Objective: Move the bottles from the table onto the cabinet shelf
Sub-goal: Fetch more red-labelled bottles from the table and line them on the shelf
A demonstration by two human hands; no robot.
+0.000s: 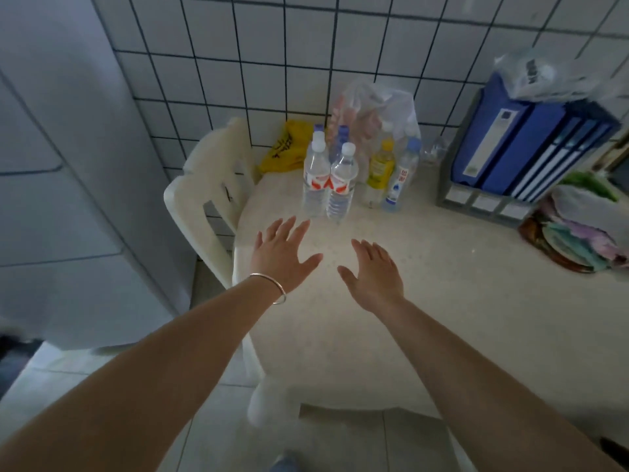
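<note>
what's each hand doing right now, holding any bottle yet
Left hand: open, fingers spread, holding nothing, short of the bottles.
Right hand: open, fingers straight, holding nothing, over the table.

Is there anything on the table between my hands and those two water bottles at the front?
Nothing visible. Only bare table lies between the left hand and right hand, both open, and the two front water bottles. The other bottles and the plastic bag stand behind them.

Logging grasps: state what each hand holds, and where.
Nothing held. The left hand and right hand are open above the table, short of the bottles.
</note>
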